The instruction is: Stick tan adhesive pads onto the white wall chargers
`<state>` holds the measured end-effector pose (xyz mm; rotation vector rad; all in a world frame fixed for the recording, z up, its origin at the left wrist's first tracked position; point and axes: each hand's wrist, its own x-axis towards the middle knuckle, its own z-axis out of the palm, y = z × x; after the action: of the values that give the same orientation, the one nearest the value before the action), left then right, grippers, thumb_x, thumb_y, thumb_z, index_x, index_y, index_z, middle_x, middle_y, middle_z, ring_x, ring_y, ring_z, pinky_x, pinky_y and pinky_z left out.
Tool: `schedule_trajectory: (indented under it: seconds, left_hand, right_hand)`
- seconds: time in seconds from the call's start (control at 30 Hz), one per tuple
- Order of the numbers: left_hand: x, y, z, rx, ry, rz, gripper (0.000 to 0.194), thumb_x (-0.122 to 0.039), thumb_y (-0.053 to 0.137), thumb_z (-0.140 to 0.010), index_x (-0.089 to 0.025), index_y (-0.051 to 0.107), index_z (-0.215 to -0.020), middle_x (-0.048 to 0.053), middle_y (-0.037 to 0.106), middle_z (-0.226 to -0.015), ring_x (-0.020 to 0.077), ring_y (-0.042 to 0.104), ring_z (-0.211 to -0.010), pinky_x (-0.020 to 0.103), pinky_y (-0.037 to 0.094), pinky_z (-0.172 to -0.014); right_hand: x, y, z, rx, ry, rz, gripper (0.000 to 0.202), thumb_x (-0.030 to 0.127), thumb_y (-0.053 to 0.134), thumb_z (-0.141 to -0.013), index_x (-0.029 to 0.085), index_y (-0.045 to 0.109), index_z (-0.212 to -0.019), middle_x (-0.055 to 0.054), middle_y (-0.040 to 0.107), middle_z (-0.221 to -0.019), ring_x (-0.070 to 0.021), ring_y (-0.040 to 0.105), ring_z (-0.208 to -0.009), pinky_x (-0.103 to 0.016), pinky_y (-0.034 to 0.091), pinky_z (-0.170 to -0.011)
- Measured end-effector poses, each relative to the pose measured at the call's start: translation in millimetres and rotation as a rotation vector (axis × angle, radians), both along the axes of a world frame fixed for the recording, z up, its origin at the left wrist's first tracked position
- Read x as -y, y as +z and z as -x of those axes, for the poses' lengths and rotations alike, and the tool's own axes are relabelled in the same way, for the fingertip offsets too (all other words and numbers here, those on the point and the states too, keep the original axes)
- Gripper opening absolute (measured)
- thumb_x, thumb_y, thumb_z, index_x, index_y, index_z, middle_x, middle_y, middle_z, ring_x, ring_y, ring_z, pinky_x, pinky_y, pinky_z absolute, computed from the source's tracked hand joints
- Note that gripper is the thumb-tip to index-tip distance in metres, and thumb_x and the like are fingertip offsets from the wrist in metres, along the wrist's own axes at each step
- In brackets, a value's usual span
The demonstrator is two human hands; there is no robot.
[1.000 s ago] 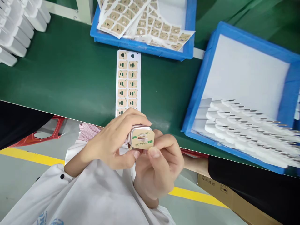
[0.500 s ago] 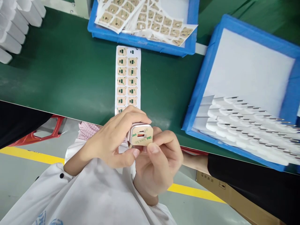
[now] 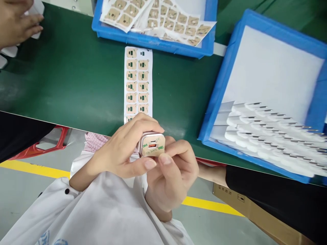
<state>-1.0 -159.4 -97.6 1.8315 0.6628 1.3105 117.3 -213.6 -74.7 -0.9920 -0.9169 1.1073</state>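
Over the table's front edge, my left hand (image 3: 127, 149) is closed around a white USB charger (image 3: 140, 145), its fingers across the top and thumb beneath. The charger's port face is turned up toward me. A tan 3M adhesive sticker (image 3: 146, 150) covers that face, and the two ports show through its cut-outs. My right hand (image 3: 173, 170) pinches at the sticker's lower right corner, thumb in front and fingers curled; part of its grip is hidden. Just beyond my hands lies a white sheet of matching stickers (image 3: 138, 80), with one spot bare at its top right.
A blue tray (image 3: 153, 41) at the back holds more sticker sheets. To the right, another blue tray (image 3: 217, 92) holds rows of white chargers (image 3: 268, 132). Another person's hand (image 3: 17, 25) is over white pieces (image 3: 10, 51) at upper left. Black-sleeved arms flank me.
The sticker now sits squarer on the charger's face, with both ports clearer in its cut-outs. My left thumb has shifted slightly right. Another person's hand has come in at upper left.
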Motion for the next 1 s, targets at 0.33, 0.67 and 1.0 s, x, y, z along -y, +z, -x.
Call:
schedule_trajectory:
  seconds: [0.33,0.67,1.0]
  left_hand:
    - [1,-1.7,-6,-0.011,0.059,0.01,0.028,-0.045,0.049,-0.101,-0.022,0.05,-0.118,0.006,0.059,-0.1,0.0199,0.059,-0.095,0.036,0.054,-0.08]
    - [-2,-4.7,-5,-0.037,0.006,0.051,0.028,-0.046,0.04,-0.105,-0.023,0.045,-0.12,0.006,0.054,-0.106,0.0194,0.055,-0.097,0.036,0.051,-0.083]
    - [-5,-18.4,-7,0.191,-0.182,0.252,0.049,-0.064,0.041,-0.095,-0.026,0.049,-0.123,0.006,0.051,-0.111,0.023,0.053,-0.097,0.041,0.048,-0.083]
  right_hand:
    - [1,-4.9,0,0.071,-0.037,-0.018,0.015,0.021,0.062,-0.095,0.023,0.057,-0.082,0.005,0.052,-0.065,-0.0111,0.049,-0.059,-0.026,0.043,-0.056]
    - [-6,-12.6,-14,0.393,-0.199,-0.059,0.012,0.027,0.067,-0.092,0.025,0.055,-0.09,0.005,0.051,-0.07,-0.012,0.05,-0.06,-0.026,0.042,-0.055]
    - [-12,-10.7,-8,0.468,-0.051,0.103,0.027,0.041,0.07,-0.091,0.027,0.054,-0.108,0.007,0.055,-0.074,-0.0105,0.052,-0.06,-0.024,0.043,-0.054]
